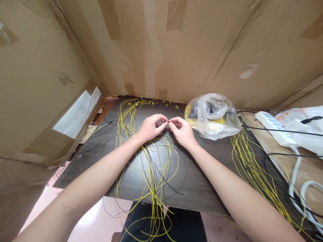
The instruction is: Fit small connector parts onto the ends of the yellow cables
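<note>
My left hand [152,127] and my right hand [184,132] meet fingertip to fingertip over the dark tabletop. Between their pinched thumbs and forefingers is a small dark piece [167,122], mostly covered by the fingers, so its exact kind is unclear. Thin yellow wires [153,174], with a few black ones among them, loop under and around my left hand and hang over the table's front edge. Behind the hands, small yellow pieces [166,105] lie scattered, with dark-tipped wire ends beside them.
A clear plastic bag [214,116] holding yellow and black parts sits right of the hands. Another yellow wire bundle [248,161] trails down the right side. Further right are a white power strip [274,129] and cables. Tall cardboard walls [151,50] enclose the back and left.
</note>
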Demonstrator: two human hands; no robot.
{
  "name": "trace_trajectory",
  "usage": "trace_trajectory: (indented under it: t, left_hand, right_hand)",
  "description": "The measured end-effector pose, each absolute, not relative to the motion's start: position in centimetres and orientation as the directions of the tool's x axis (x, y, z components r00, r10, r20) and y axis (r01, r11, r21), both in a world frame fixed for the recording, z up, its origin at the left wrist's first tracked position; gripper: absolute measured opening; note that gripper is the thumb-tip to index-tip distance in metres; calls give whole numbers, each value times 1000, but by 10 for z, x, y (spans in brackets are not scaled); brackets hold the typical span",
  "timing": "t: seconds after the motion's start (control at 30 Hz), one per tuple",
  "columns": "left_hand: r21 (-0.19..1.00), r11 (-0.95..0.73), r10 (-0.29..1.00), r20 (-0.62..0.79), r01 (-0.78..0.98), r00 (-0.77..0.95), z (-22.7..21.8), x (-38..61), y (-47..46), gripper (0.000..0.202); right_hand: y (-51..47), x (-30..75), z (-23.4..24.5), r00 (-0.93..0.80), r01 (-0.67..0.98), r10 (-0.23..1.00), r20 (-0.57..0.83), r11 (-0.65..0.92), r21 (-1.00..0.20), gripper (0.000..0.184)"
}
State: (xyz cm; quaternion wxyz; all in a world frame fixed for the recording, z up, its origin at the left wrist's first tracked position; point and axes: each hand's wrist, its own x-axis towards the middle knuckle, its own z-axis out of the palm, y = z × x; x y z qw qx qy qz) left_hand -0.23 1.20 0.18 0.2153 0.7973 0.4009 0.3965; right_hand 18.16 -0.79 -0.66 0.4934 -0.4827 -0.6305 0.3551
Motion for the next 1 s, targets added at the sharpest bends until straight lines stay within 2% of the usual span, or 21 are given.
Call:
trace_trajectory:
  t: [0.57,1.0]
  left_hand:
    - [695,-583,810,456,421,369,1,-2,14,11]
    - [657,-617,786,492,434,374,0,-2,14,9]
  right_hand:
    - [-8,182,-6,-52,267,963,264,268,-926,26]
    - [-8,182,-5,-63,272,963,262,269,-924,23]
